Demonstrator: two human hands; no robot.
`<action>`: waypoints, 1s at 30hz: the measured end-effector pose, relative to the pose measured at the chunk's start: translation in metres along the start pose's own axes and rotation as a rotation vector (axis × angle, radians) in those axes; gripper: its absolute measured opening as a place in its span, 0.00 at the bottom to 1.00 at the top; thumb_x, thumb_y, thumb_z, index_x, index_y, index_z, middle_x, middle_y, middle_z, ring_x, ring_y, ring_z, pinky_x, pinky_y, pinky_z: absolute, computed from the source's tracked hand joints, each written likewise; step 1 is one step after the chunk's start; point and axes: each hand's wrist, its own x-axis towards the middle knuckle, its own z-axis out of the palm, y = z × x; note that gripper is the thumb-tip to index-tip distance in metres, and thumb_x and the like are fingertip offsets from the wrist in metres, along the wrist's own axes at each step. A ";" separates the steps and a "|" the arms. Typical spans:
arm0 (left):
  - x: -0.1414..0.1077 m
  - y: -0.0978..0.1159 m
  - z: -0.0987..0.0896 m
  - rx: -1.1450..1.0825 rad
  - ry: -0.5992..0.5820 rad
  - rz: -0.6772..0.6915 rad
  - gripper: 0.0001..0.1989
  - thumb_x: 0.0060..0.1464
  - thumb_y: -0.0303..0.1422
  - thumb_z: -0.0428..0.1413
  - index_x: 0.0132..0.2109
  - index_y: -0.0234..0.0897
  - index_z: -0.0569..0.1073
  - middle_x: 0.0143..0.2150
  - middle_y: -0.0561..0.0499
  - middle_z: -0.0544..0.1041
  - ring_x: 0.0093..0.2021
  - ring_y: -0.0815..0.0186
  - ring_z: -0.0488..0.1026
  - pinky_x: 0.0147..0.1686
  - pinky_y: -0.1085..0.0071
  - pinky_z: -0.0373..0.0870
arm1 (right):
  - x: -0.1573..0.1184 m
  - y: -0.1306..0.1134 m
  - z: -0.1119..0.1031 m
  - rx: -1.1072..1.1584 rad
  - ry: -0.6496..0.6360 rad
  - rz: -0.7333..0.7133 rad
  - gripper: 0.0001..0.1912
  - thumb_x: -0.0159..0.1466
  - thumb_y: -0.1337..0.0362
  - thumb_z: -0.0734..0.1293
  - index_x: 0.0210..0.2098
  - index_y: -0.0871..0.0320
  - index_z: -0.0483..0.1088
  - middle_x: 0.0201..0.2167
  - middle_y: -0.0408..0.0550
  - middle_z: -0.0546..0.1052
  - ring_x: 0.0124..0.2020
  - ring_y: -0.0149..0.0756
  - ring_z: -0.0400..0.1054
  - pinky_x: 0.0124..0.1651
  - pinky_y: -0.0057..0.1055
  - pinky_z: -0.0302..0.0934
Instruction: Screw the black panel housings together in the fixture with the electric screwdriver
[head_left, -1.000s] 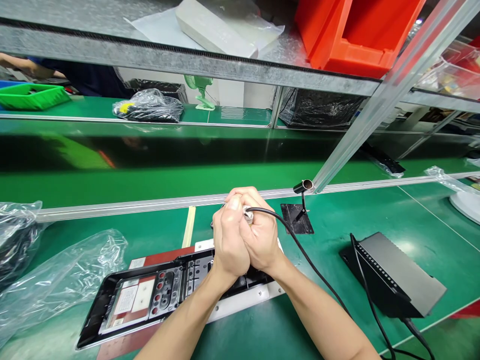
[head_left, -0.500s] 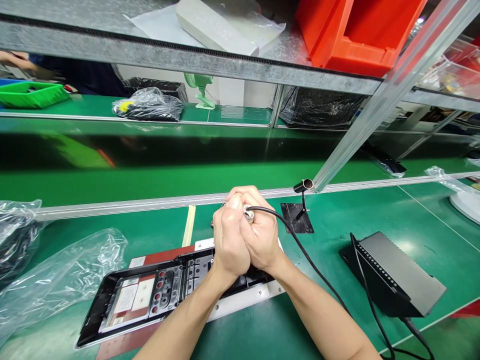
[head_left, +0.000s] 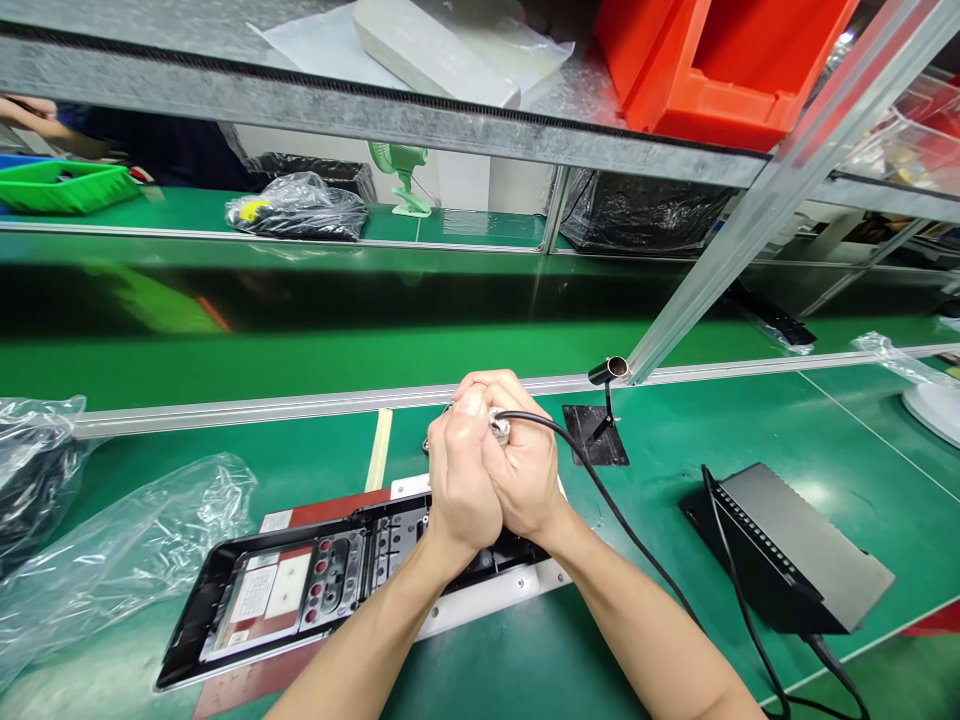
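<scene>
My left hand [head_left: 466,470] and my right hand [head_left: 525,460] are pressed together, fingers wrapped round a tool of which only the silvery top end [head_left: 499,428] shows between them. A black cable [head_left: 600,490] runs from that end down to the right. Below the hands lies a long black housing [head_left: 202,610] with its ribbed inside facing up, resting on a reddish-brown and white fixture [head_left: 495,598]. The hands and forearms hide the right part of the housing and the tool's lower end.
Clear plastic [head_left: 165,530] lies at the left. A black holder [head_left: 596,435] stands behind the hands, and a black box [head_left: 795,550] with cables sits at the right. Overhead, a metal shelf [head_left: 300,100] bears a red bin [head_left: 727,100]. Another person's arm [head_left: 45,125] shows at the far left.
</scene>
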 end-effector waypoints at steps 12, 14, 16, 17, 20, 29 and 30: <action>-0.001 0.001 -0.002 0.093 -0.033 -0.008 0.22 0.70 0.43 0.41 0.27 0.40 0.58 0.24 0.55 0.57 0.25 0.68 0.54 0.26 0.67 0.53 | 0.000 -0.002 -0.001 -0.006 -0.002 0.002 0.10 0.71 0.61 0.60 0.35 0.55 0.70 0.42 0.49 0.74 0.41 0.36 0.70 0.44 0.35 0.65; -0.001 0.001 -0.002 0.088 -0.047 -0.018 0.22 0.71 0.42 0.40 0.27 0.40 0.59 0.25 0.54 0.59 0.26 0.68 0.55 0.27 0.67 0.54 | 0.000 -0.003 -0.001 -0.010 -0.003 0.011 0.10 0.71 0.61 0.60 0.37 0.55 0.71 0.42 0.48 0.74 0.41 0.36 0.70 0.44 0.35 0.65; 0.000 0.003 -0.002 0.071 -0.059 -0.025 0.22 0.71 0.41 0.39 0.28 0.40 0.59 0.25 0.54 0.60 0.26 0.67 0.56 0.29 0.67 0.55 | -0.001 -0.003 -0.002 -0.022 -0.004 0.024 0.11 0.72 0.60 0.60 0.37 0.55 0.71 0.44 0.49 0.74 0.43 0.36 0.71 0.46 0.35 0.66; 0.000 0.004 -0.002 0.064 -0.065 -0.027 0.21 0.71 0.40 0.39 0.28 0.40 0.59 0.25 0.55 0.60 0.26 0.67 0.57 0.29 0.67 0.55 | -0.001 -0.003 -0.002 -0.036 -0.004 0.029 0.11 0.72 0.60 0.60 0.38 0.55 0.72 0.45 0.49 0.74 0.45 0.37 0.71 0.47 0.36 0.66; 0.001 0.010 -0.003 0.060 -0.089 -0.013 0.19 0.71 0.37 0.40 0.30 0.39 0.61 0.27 0.55 0.63 0.28 0.68 0.59 0.30 0.67 0.56 | -0.001 -0.003 -0.003 -0.096 0.000 0.022 0.10 0.71 0.61 0.60 0.38 0.55 0.71 0.52 0.51 0.73 0.54 0.41 0.68 0.54 0.40 0.65; 0.000 0.027 -0.008 0.140 -0.186 -0.097 0.19 0.72 0.41 0.40 0.32 0.40 0.59 0.31 0.54 0.63 0.33 0.66 0.60 0.36 0.65 0.59 | -0.005 -0.008 -0.002 -0.161 0.044 0.050 0.10 0.72 0.61 0.59 0.43 0.53 0.72 0.65 0.50 0.66 0.63 0.43 0.63 0.61 0.47 0.62; 0.000 0.028 -0.011 0.173 -0.192 -0.086 0.20 0.72 0.43 0.39 0.32 0.40 0.59 0.32 0.53 0.64 0.34 0.65 0.61 0.38 0.65 0.60 | -0.005 -0.008 -0.002 -0.157 0.053 0.057 0.11 0.72 0.61 0.59 0.40 0.53 0.72 0.65 0.49 0.66 0.63 0.43 0.63 0.62 0.47 0.61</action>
